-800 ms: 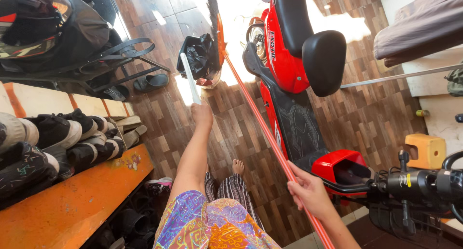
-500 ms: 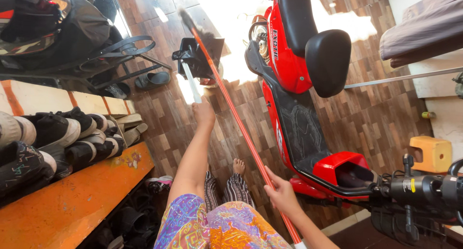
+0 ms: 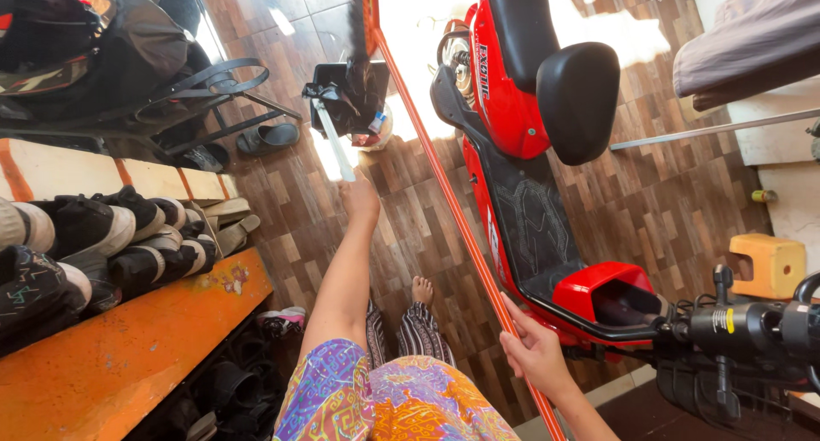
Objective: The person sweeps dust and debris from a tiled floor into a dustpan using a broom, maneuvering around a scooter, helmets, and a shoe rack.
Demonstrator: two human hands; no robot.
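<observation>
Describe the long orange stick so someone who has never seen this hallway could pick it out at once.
Start at the red scooter parked on the brown wood-pattern floor. Along its near side runs the orange stick, slanting from the bright doorway down to the right hand, which grips its lower part. It is the only long, thin, straight orange rod; the orange shelf is broad and flat.

The broom handle [image 3: 453, 210] looks like smooth orange-red plastic or painted metal, the dustpan [image 3: 346, 95] matt black plastic. Beside the handle, the scooter [image 3: 512, 108] shows glossy red panels, and the floor [image 3: 675, 210] is brown wood-patterned tile.
</observation>
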